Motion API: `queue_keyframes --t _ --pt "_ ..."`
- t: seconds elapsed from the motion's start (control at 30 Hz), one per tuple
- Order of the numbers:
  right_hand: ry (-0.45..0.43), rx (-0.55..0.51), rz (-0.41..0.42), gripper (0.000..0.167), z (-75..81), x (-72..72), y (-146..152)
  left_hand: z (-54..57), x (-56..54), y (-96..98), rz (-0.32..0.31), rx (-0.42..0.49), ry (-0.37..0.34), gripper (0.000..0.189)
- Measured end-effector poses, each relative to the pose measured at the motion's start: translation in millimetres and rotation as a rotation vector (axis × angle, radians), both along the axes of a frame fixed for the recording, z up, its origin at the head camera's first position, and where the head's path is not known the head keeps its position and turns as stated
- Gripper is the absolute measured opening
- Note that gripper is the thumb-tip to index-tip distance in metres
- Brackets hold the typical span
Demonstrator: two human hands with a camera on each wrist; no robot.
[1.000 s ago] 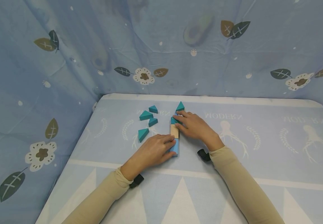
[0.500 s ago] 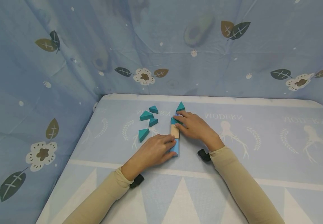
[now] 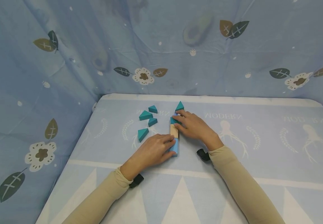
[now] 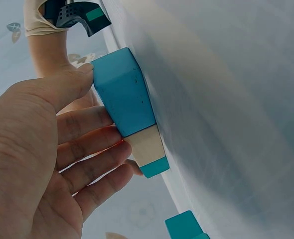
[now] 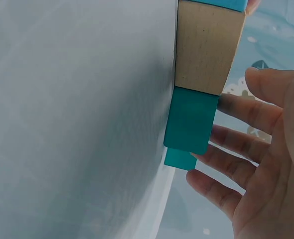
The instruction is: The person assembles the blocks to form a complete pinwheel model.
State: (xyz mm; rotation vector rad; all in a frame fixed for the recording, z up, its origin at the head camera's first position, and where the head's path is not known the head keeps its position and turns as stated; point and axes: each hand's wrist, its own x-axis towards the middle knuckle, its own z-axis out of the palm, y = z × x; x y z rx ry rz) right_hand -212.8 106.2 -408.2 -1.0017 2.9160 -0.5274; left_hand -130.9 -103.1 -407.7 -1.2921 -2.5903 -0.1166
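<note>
A row of blocks lies on the table in the head view: a blue block (image 3: 174, 147) nearest, a natural wood block (image 3: 174, 130), then a teal block (image 3: 173, 120). My left hand (image 3: 153, 151) rests along the blue block, its thumb at the near end and its fingers fairly straight, as the left wrist view also shows. My right hand (image 3: 194, 127) has its extended fingertips on the teal block (image 5: 189, 119), with its thumb apart from the row. Past those fingertips lies a teal triangular block (image 3: 179, 106), with a bit of blue showing just before it.
Several loose teal triangular blocks (image 3: 145, 115) lie left of the row, one (image 3: 143, 134) nearer my left hand. The patterned tablecloth (image 3: 265, 124) runs back to a blue flowered curtain (image 3: 161, 46). Black wrist devices (image 3: 203, 154) hang at both cuffs.
</note>
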Motion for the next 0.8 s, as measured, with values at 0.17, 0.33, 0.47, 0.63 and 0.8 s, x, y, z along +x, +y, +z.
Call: queue_keyframes --t 0.17,0.33,0.47,0.63,0.8 --pt "0.008 -0.008 0.015 0.044 0.0 -0.8 -1.4 -0.2 1.4 -2.1 0.002 0.007 0.002 0.042" --pt "-0.001 -0.024 0.012 0.043 0.8 -5.4 3.5 -0.3 2.0 -3.6 0.003 0.01 0.001 0.042" --pt "-0.036 -0.052 -0.021 0.043 2.5 -10.9 15.6 -0.5 1.6 -3.1 0.004 0.011 0.001 0.042" --pt "-0.054 -0.076 -0.085 0.043 2.5 -17.6 34.6 0.6 0.8 -1.0 0.011 0.006 -0.01 0.042" --pt "-0.059 -0.082 -0.097 0.044 0.4 -21.8 43.7 1.8 0.4 -0.2 0.012 -0.002 -0.021 0.041"
